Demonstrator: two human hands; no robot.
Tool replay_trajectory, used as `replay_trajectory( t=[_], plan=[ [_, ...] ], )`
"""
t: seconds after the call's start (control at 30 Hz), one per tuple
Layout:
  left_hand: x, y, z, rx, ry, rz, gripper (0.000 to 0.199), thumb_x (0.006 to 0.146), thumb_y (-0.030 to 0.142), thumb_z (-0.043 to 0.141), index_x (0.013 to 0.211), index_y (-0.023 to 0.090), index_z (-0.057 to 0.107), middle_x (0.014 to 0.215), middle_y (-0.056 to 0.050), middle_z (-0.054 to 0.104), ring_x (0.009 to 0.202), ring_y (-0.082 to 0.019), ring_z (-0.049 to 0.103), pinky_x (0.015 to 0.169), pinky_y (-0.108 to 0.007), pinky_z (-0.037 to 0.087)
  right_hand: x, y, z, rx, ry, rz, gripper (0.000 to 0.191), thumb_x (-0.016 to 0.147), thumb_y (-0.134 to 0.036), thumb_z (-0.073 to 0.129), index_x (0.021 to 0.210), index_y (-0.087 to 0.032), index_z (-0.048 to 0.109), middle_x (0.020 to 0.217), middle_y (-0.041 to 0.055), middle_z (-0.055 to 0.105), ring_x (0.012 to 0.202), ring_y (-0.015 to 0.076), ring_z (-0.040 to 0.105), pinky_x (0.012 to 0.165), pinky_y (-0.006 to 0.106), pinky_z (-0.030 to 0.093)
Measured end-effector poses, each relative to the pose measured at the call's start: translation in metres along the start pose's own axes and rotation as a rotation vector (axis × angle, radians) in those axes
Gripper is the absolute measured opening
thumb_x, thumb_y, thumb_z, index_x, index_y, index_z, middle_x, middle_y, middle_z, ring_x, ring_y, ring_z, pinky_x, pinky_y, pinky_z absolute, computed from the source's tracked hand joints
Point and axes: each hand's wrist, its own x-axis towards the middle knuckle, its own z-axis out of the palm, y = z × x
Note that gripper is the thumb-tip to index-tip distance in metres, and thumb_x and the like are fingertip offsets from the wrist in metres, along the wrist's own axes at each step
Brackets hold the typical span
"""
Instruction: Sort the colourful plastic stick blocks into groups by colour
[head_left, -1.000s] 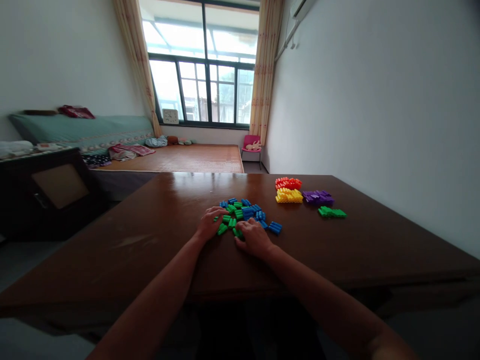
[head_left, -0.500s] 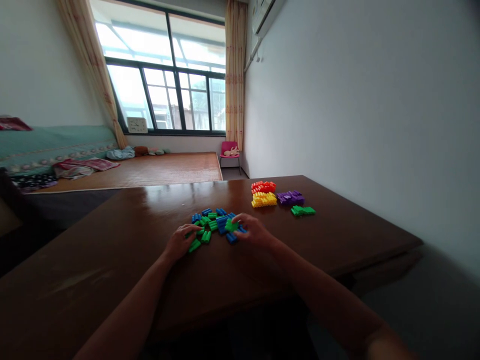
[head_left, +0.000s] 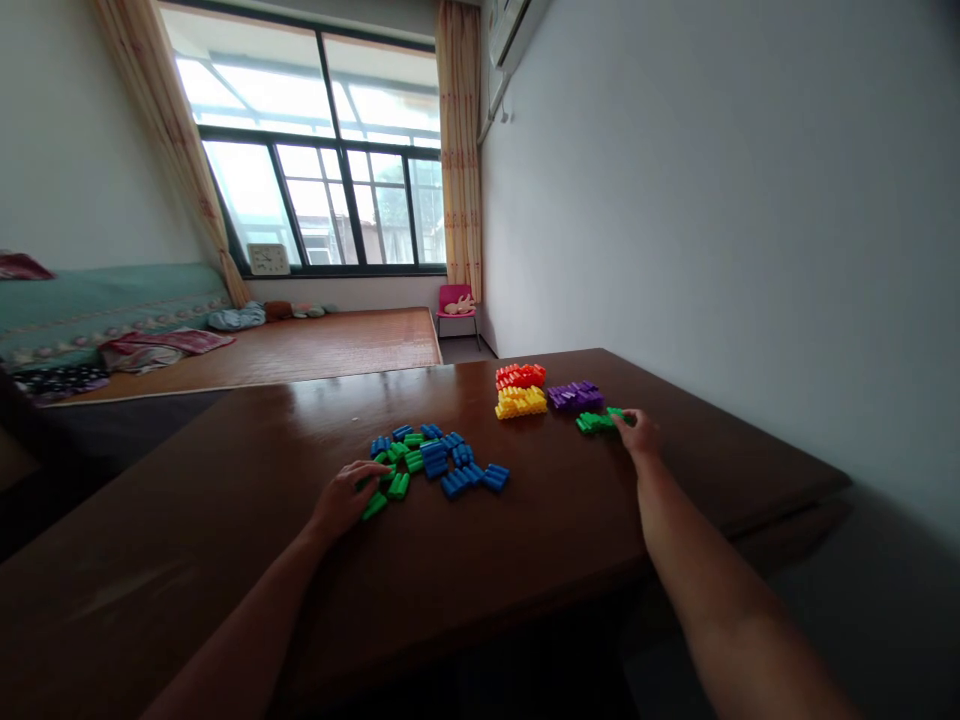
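Stretched over the left edge of a mixed pile, my left hand (head_left: 346, 497) has its fingers apart, the fingertips touching or just above the green blocks (head_left: 399, 486). Ridged blue blocks (head_left: 433, 459) lie along the back and right of that pile. Out to the right, my right hand (head_left: 641, 436) pinches a green plastic building block (head_left: 616, 413) at the right end of a short green row (head_left: 592, 424). Whether this block rests on the row or is just above it, I cannot tell.
Behind the green row are grouped purple blocks (head_left: 575, 395), yellow blocks (head_left: 521, 402) and red blocks (head_left: 520, 376). All stand on a glossy brown table (head_left: 480, 560). A white wall (head_left: 712, 250) borders its right side; a bed (head_left: 337, 340) and pink chair (head_left: 456, 300) are beyond.
My right hand has carried a green block from the mixed pile rightward to the green row, uncovering blue blocks. My left hand stays at the pile's left edge. The view has shifted slightly.
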Motion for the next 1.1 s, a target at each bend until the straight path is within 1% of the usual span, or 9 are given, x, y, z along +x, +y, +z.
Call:
replay_trajectory(
  t=[0.17,0.3,0.57,0.63,0.73,0.83,0.9,0.97,1.1],
  plan=[
    [0.0,0.001,0.0,-0.006,-0.018,-0.008,0.031,0.082,0.041,0.05,0.094,0.026,0.075,0.103,-0.005,0.072,0.102,-0.024,0.064,0.095,-0.036,0.049,0.001,-0.009,0.002,-0.086,-0.089,0.002,0.046,0.077,-0.058,0.061,0.109,-0.026,0.068,0.106,0.0103,0.07,0.103,0.0298,0.061,0.083,0.042,0.048],
    [0.0,0.004,-0.001,-0.025,-0.029,-0.027,0.031,0.082,0.041,0.05,0.095,0.025,0.074,0.104,-0.005,0.072,0.102,-0.024,0.064,0.096,-0.037,0.048,0.0,-0.008,-0.001,-0.035,-0.068,0.0,0.049,0.078,-0.062,0.058,0.108,-0.026,0.069,0.108,0.0096,0.07,0.103,0.0295,0.06,0.085,0.041,0.048],
    [-0.001,0.011,-0.003,-0.063,-0.005,-0.052,0.028,0.081,0.033,0.052,0.093,0.022,0.075,0.103,-0.006,0.071,0.101,-0.023,0.064,0.095,-0.037,0.048,0.002,-0.007,-0.001,-0.006,-0.087,0.1,0.046,0.091,-0.046,0.039,0.117,-0.021,0.067,0.112,0.0143,0.068,0.103,0.0287,0.062,0.09,0.043,0.046],
    [-0.002,0.012,-0.003,-0.084,0.022,-0.055,0.027,0.081,0.029,0.051,0.091,0.021,0.075,0.102,-0.006,0.071,0.099,-0.022,0.065,0.094,-0.035,0.049,0.004,-0.003,0.001,0.062,-0.03,0.108,0.047,0.09,-0.044,0.04,0.117,-0.017,0.066,0.11,0.0157,0.068,0.101,0.0285,0.063,0.089,0.042,0.047],
    [-0.002,0.012,-0.002,-0.106,0.082,-0.091,0.028,0.08,0.024,0.05,0.091,0.02,0.075,0.098,-0.005,0.071,0.093,-0.02,0.066,0.089,-0.033,0.05,0.004,0.0,0.002,0.18,0.163,0.077,0.049,0.088,-0.04,0.04,0.118,-0.009,0.063,0.104,0.0187,0.069,0.096,0.0292,0.064,0.086,0.043,0.047],
    [-0.003,0.012,0.0,-0.106,0.131,-0.156,0.03,0.08,0.019,0.049,0.094,0.019,0.076,0.095,-0.005,0.07,0.084,-0.018,0.066,0.082,-0.03,0.052,-0.01,-0.019,-0.001,0.201,0.317,-0.172,0.048,0.089,-0.036,0.037,0.121,-0.007,0.059,0.107,0.0199,0.067,0.097,0.0294,0.062,0.089,0.045,0.045],
    [-0.003,0.011,0.002,-0.105,0.146,-0.18,0.031,0.08,0.016,0.048,0.094,0.019,0.076,0.095,-0.005,0.07,0.083,-0.017,0.065,0.08,-0.029,0.051,-0.033,-0.051,-0.003,0.177,0.321,-0.415,0.045,0.092,-0.034,0.036,0.122,-0.009,0.057,0.111,0.0186,0.066,0.099,0.0279,0.06,0.092,0.044,0.043],
    [-0.002,0.01,0.004,-0.113,0.152,-0.189,0.031,0.08,0.014,0.048,0.093,0.018,0.076,0.095,-0.005,0.07,0.084,-0.017,0.065,0.081,-0.029,0.051,-0.069,-0.094,-0.004,0.157,0.204,-0.665,0.04,0.093,-0.034,0.037,0.12,-0.012,0.059,0.111,0.0161,0.067,0.1,0.0262,0.059,0.093,0.042,0.042],
    [-0.002,0.006,0.009,-0.124,0.159,-0.192,0.031,0.08,0.012,0.048,0.092,0.018,0.076,0.096,-0.006,0.07,0.089,-0.018,0.065,0.085,-0.03,0.051,-0.161,-0.189,0.002,0.127,-0.23,-1.09,0.033,0.095,-0.032,0.041,0.118,-0.02,0.063,0.114,0.0103,0.068,0.107,0.0239,0.057,0.094,0.039,0.04]
  ],
)
